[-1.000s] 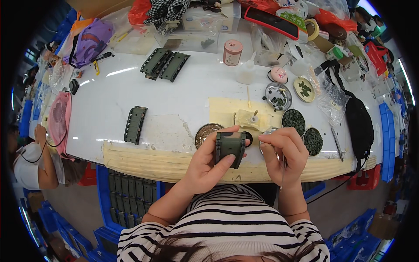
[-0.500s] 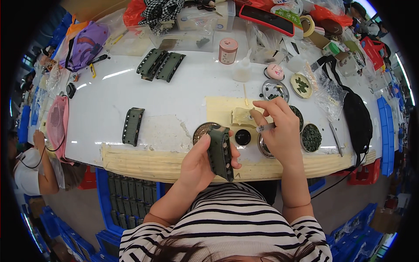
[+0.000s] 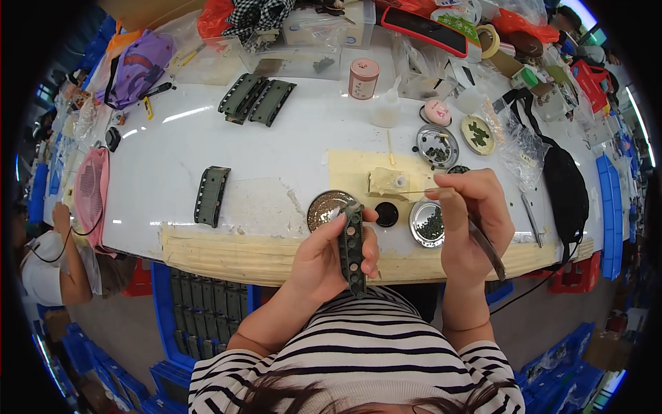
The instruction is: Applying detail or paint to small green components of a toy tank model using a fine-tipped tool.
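My left hand (image 3: 321,259) is closed around a dark green curved plastic part (image 3: 353,259), tilted so its narrow side with round copper-coloured discs faces up. To its right, my right hand (image 3: 476,224) pinches a thin needle-like stick (image 3: 422,192) between thumb and forefinger, its tip pointing left. A grey metal tool, apparently tweezers (image 3: 491,254), is tucked in the same palm. Beyond the hands sit a tape-wrapped block (image 3: 386,183) and a small black pot (image 3: 387,214). A metal dish of small coppery pieces (image 3: 323,205) and a dish of dark green bits (image 3: 429,224) flank the pot.
One similar green part (image 3: 212,196) lies at left, several (image 3: 255,100) farther back. A pink tin (image 3: 363,79), squeeze bottle (image 3: 386,110) and more dishes (image 3: 477,134) stand beyond. A black bag (image 3: 565,179) lies right; a blue crate (image 3: 163,310) of green parts sits below the table's padded edge.
My right hand has drawn back right and nearer from the taped block, the thin stick now showing. My left hand has turned the green part so its disc-lined side faces up.
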Demonstrator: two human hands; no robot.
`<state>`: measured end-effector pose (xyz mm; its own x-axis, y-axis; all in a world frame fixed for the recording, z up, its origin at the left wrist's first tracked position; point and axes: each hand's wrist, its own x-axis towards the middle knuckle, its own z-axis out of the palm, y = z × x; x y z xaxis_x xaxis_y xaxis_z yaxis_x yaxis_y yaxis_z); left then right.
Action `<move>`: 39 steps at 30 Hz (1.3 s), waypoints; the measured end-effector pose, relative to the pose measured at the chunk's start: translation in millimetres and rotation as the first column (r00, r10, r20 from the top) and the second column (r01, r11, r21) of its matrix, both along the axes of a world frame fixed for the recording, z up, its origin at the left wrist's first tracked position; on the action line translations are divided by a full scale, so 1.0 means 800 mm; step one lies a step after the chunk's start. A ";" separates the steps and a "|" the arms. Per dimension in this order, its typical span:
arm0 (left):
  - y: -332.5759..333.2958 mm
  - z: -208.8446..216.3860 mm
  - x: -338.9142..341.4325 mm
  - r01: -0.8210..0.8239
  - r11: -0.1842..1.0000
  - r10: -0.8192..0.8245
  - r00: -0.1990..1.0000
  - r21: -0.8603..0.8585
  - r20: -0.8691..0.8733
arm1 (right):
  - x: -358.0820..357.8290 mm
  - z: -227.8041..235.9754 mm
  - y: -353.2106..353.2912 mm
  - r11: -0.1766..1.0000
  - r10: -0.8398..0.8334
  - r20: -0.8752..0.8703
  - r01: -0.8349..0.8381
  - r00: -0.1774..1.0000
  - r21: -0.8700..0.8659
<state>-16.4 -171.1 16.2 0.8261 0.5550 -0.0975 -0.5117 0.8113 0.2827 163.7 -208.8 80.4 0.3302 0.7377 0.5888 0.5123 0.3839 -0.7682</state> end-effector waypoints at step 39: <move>0.005 0.017 -0.002 -0.037 0.997 0.046 0.990 0.066 -0.137 | 0.021 -0.045 0.012 0.988 -0.134 0.063 0.138 0.989 -0.063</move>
